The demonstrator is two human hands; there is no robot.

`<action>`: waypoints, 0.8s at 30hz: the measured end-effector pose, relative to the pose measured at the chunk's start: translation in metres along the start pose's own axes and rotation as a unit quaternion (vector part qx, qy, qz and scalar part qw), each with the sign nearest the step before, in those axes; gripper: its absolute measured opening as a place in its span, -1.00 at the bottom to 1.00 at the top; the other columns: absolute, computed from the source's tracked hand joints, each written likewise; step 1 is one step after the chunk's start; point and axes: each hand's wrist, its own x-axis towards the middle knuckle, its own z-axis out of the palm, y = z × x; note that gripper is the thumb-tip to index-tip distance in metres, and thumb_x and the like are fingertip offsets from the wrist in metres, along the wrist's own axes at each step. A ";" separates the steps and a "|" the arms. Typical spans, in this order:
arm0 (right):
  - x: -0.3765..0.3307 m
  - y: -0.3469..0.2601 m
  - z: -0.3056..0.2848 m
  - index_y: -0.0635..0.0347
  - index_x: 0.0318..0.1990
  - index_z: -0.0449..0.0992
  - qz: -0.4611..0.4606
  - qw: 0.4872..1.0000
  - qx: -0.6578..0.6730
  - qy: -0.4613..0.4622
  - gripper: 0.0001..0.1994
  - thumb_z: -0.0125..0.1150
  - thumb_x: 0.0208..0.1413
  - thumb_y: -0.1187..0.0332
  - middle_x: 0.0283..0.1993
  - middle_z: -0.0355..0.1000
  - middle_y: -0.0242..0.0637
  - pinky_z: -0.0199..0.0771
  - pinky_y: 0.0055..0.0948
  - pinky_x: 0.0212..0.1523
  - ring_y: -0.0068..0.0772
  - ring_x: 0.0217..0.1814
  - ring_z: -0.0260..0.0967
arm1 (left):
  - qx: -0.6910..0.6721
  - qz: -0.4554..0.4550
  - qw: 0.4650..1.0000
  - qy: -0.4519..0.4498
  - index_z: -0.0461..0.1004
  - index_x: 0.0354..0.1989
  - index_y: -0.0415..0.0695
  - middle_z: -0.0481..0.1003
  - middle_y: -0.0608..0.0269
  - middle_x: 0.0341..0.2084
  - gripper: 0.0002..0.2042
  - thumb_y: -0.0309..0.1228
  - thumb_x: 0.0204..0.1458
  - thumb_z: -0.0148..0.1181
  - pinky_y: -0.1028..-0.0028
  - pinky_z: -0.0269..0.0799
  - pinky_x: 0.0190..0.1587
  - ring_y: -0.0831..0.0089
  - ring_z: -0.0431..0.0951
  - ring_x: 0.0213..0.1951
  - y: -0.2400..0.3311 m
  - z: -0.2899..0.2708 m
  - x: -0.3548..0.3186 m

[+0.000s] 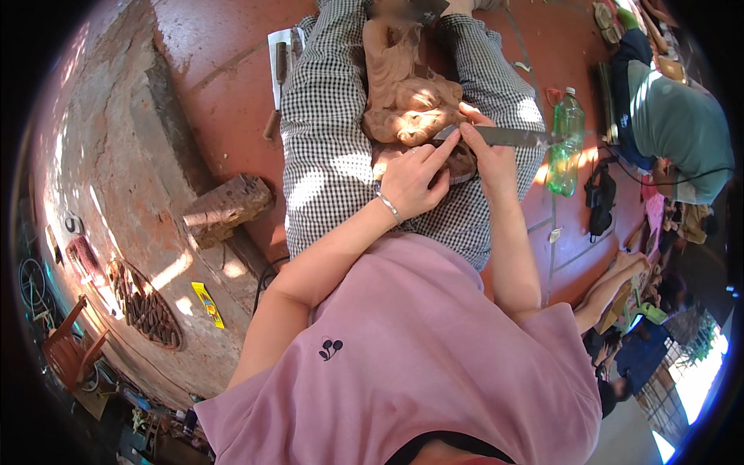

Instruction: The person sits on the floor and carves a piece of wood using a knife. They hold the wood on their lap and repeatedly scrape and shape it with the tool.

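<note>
A brown carved wooden figure (415, 101) with wavy relief lies between my checkered trouser legs. Over its near end my right hand (492, 155) grips a flat carving tool (511, 137). The tool's dark, bar-like handle points right, across my right thigh, and its pale blade end lies against the wood. Close beside it, my left hand (415, 180) wears a ring and a bracelet. Its index finger presses on the blade end, meeting the right thumb, while the other fingers curl by the carving. My hands partly hide the figure's near end and the blade tip.
Several tools with wooden handles (280, 62) lie on white paper left of my leg. A rough block (229, 208) sits on the stone ledge (132, 155), near a pile of brown pieces (143, 306). A green bottle (566, 139) stands right; a co-worker (674, 124) sits beyond.
</note>
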 end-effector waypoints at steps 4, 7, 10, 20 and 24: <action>0.002 0.003 0.011 0.34 0.10 0.56 -0.016 0.999 0.006 0.037 -0.66 0.33 0.20 0.39 -0.02 0.53 -0.32 0.42 -0.58 0.03 -0.60 -0.02 0.43 | -0.030 -0.028 0.999 -0.002 0.26 0.40 -0.11 0.39 0.27 -0.51 -0.29 -0.46 -0.06 0.22 0.33 0.46 -0.43 0.35 0.51 -0.45 0.002 -0.002 0.000; 0.004 0.019 -0.001 0.37 -0.03 0.61 -0.094 0.994 -0.058 0.020 -0.72 0.32 0.21 0.35 0.14 0.52 -0.20 0.42 -0.48 0.09 -0.50 0.04 0.43 | -0.025 -0.025 0.999 -0.009 0.26 0.39 -0.10 0.40 0.27 -0.52 -0.29 -0.47 -0.06 0.23 0.34 0.45 -0.43 0.35 0.51 -0.45 0.002 -0.001 0.000; 0.005 0.023 -0.010 0.40 -0.16 0.64 -0.159 0.973 -0.168 -0.005 -0.74 0.31 0.22 0.31 0.25 0.47 -0.14 0.38 -0.43 0.16 -0.41 0.09 0.43 | -0.018 -0.008 1.000 -0.002 0.27 0.39 -0.11 0.41 0.28 -0.52 -0.29 -0.48 -0.06 0.23 0.34 0.45 -0.43 0.35 0.51 -0.46 -0.001 0.001 -0.001; -0.005 0.011 0.018 0.35 -0.05 0.60 -0.061 0.996 -0.006 0.057 -0.79 0.28 0.22 0.43 0.22 0.47 -0.21 0.38 -0.50 0.13 -0.50 0.08 0.41 | -0.045 -0.044 0.998 0.010 0.39 0.32 -0.13 0.44 0.32 -0.53 -0.34 -0.52 -0.10 0.24 0.39 0.42 -0.44 0.39 0.47 -0.52 0.005 -0.004 0.001; -0.003 0.022 -0.001 0.43 -0.15 0.61 -0.101 0.994 -0.046 0.009 -0.81 0.27 0.21 0.44 0.20 0.48 -0.19 0.37 -0.50 0.17 -0.46 0.17 0.40 | -0.010 0.007 1.000 0.022 0.39 0.31 -0.13 0.45 0.33 -0.54 -0.33 -0.55 -0.13 0.24 0.42 0.39 -0.47 0.42 0.43 -0.58 -0.001 0.000 0.001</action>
